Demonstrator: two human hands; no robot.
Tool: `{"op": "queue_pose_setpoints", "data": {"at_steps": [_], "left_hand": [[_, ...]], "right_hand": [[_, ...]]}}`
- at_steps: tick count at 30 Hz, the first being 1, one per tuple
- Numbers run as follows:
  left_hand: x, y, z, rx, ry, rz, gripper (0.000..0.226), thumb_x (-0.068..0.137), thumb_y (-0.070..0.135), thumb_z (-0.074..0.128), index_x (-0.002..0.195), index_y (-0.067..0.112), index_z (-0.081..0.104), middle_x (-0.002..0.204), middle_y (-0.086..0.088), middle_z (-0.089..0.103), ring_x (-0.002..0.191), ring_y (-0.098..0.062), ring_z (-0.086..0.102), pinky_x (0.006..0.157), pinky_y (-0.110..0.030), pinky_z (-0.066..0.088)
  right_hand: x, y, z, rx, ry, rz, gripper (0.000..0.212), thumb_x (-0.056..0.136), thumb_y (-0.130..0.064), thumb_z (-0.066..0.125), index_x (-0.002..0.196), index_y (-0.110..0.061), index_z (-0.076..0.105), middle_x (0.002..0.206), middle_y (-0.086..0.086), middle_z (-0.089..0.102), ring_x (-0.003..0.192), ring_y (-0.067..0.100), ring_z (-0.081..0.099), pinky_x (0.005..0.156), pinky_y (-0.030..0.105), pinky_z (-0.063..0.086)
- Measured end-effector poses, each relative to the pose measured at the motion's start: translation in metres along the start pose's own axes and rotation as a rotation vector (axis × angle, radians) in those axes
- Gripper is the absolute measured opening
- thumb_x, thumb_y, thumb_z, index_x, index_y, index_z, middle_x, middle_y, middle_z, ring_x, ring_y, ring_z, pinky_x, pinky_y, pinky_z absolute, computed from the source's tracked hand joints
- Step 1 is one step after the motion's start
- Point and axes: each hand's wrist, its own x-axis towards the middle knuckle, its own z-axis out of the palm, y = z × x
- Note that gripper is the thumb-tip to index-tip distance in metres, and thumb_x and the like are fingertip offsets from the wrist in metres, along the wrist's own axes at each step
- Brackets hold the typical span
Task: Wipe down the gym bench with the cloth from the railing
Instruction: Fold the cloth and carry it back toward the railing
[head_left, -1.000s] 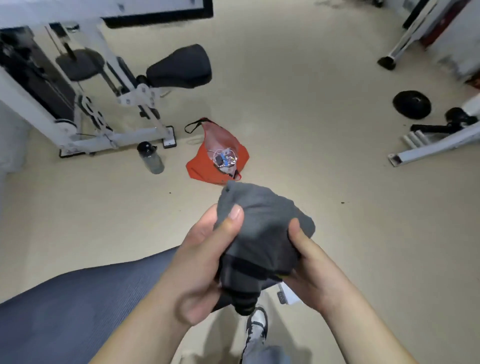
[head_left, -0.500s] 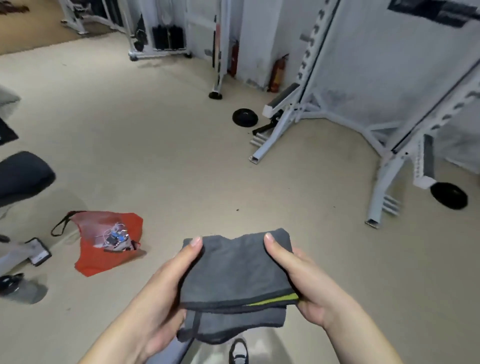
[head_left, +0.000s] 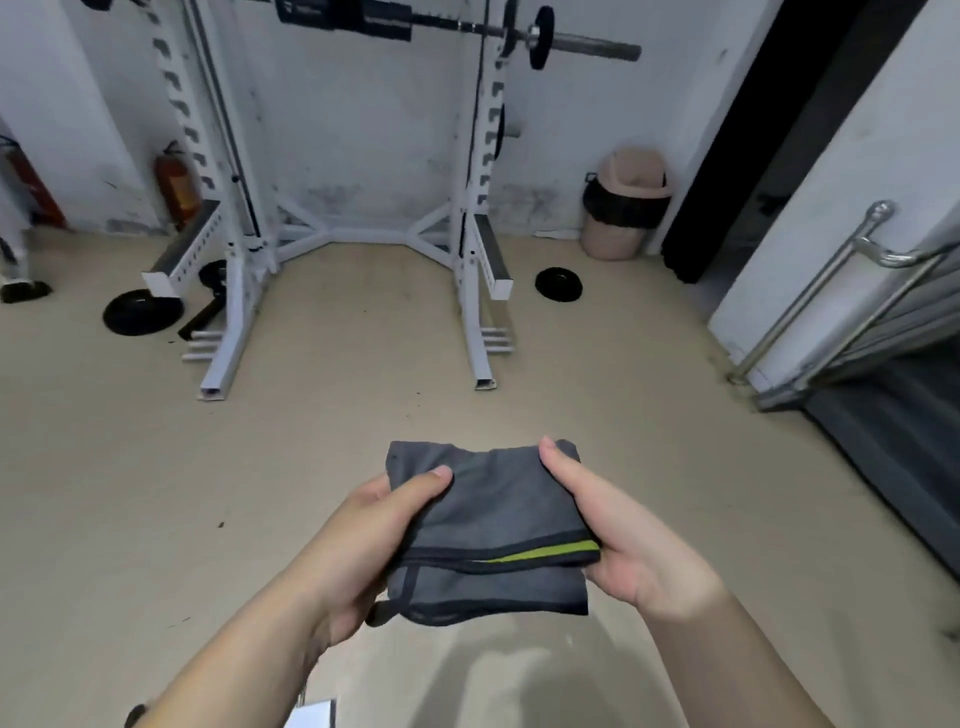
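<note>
I held the folded grey cloth (head_left: 488, 519) in both hands, at mid-air above the floor (head_left: 156, 493), facing the rack (head_left: 228, 291). My left hand (head_left: 358, 551) clamped the cloth's left edge, thumb on top, with the fingers under the cloth hidden. My right hand (head_left: 623, 535) clamped the right edge in the same way. A green stripe showed along the fold beside the right hand. The railing (head_left: 831, 275) stood at right, well apart from the cloth.

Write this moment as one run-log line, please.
left hand: grips grey cloth | right hand: grips same cloth | cloth: folded | ahead: white rack | right: metal railing
</note>
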Motion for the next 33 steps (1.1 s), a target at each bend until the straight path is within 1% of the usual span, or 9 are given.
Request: {"op": "queue_pose_setpoints", "data": {"at_steps": [2, 6, 9, 11, 14, 17, 22, 29, 33], "left_hand": [[0.032, 0.01, 0.043, -0.004, -0.042, -0.013, 0.033, 0.089, 0.041, 0.07, 0.113, 0.019, 0.073, 0.108, -0.013, 0.079, 0.104, -0.04, 0.073, 0.1, -0.05, 0.046], [0.089, 0.023, 0.112, 0.026, -0.135, -0.035, 0.033, 0.088, 0.038, 0.071, 0.117, 0.021, 0.071, 0.111, -0.011, 0.078, 0.104, -0.039, 0.073, 0.102, -0.05, 0.047], [0.13, 0.032, 0.154, 0.055, -0.221, -0.027, 0.034, 0.09, 0.039, 0.068, 0.116, 0.018, 0.071, 0.095, -0.008, 0.077, 0.074, -0.03, 0.068, 0.066, -0.04, 0.033], [0.16, 0.04, 0.18, 0.07, -0.281, -0.026, 0.031, 0.095, 0.035, 0.063, 0.117, 0.014, 0.07, 0.086, -0.007, 0.072, 0.064, -0.023, 0.062, 0.058, -0.034, 0.035], [0.209, 0.056, 0.22, 0.117, -0.37, -0.014, 0.028, 0.096, 0.033, 0.062, 0.118, 0.019, 0.071, 0.099, -0.006, 0.077, 0.08, -0.021, 0.071, 0.07, -0.037, 0.05], [0.266, 0.078, 0.26, 0.181, -0.451, -0.031, 0.029, 0.094, 0.034, 0.064, 0.121, 0.022, 0.069, 0.114, -0.01, 0.077, 0.1, -0.025, 0.074, 0.08, -0.038, 0.053], [0.37, 0.127, 0.331, 0.292, -0.632, -0.079, 0.029, 0.095, 0.033, 0.061, 0.121, 0.022, 0.069, 0.115, -0.011, 0.076, 0.102, -0.027, 0.074, 0.076, -0.038, 0.053], [0.452, 0.183, 0.464, 0.477, -1.017, -0.153, 0.032, 0.085, 0.017, 0.073, 0.117, 0.022, 0.072, 0.118, -0.012, 0.075, 0.109, -0.032, 0.071, 0.096, -0.055, 0.052], [0.471, 0.178, 0.556, 0.524, -1.196, -0.269, 0.036, 0.076, 0.005, 0.065, 0.108, 0.017, 0.074, 0.099, -0.013, 0.076, 0.089, -0.031, 0.073, 0.078, -0.048, 0.059]], "right_hand": [[0.008, -0.017, -0.043, 0.025, 0.037, -0.03, 0.059, 0.088, -0.066, 0.065, 0.122, -0.019, 0.074, 0.115, 0.005, 0.079, 0.107, 0.025, 0.075, 0.104, 0.043, 0.052], [0.024, -0.041, -0.118, 0.027, 0.155, -0.089, 0.05, 0.095, -0.064, 0.056, 0.118, -0.023, 0.072, 0.106, 0.0, 0.081, 0.098, 0.018, 0.078, 0.096, 0.041, 0.058], [0.043, -0.048, -0.167, 0.035, 0.253, -0.114, 0.045, 0.099, -0.06, 0.051, 0.117, -0.023, 0.071, 0.108, -0.002, 0.08, 0.103, 0.019, 0.076, 0.093, 0.041, 0.059], [0.061, -0.051, -0.196, 0.044, 0.322, -0.121, 0.043, 0.1, -0.055, 0.051, 0.117, -0.021, 0.07, 0.112, 0.001, 0.079, 0.106, 0.021, 0.075, 0.094, 0.045, 0.059], [0.09, -0.06, -0.236, 0.067, 0.426, -0.124, 0.036, 0.102, -0.047, 0.052, 0.117, -0.018, 0.067, 0.113, 0.008, 0.076, 0.103, 0.025, 0.075, 0.094, 0.047, 0.06], [0.126, -0.078, -0.273, 0.143, 0.531, -0.101, 0.034, 0.1, -0.045, 0.057, 0.114, -0.016, 0.068, 0.113, 0.012, 0.073, 0.102, 0.027, 0.075, 0.091, 0.048, 0.061], [0.179, -0.128, -0.327, 0.272, 0.603, -0.111, 0.039, 0.098, -0.048, 0.058, 0.115, -0.015, 0.072, 0.113, 0.011, 0.077, 0.1, 0.025, 0.076, 0.095, 0.05, 0.06], [0.195, -0.183, -0.397, 0.598, 0.586, -0.194, 0.05, 0.1, -0.057, 0.053, 0.13, -0.021, 0.07, 0.119, 0.006, 0.076, 0.109, 0.026, 0.072, 0.111, 0.05, 0.048], [0.18, -0.179, -0.444, 0.891, 0.635, -0.354, 0.051, 0.105, -0.049, 0.047, 0.139, -0.015, 0.063, 0.14, 0.018, 0.064, 0.132, 0.034, 0.059, 0.114, 0.056, 0.042]]}}
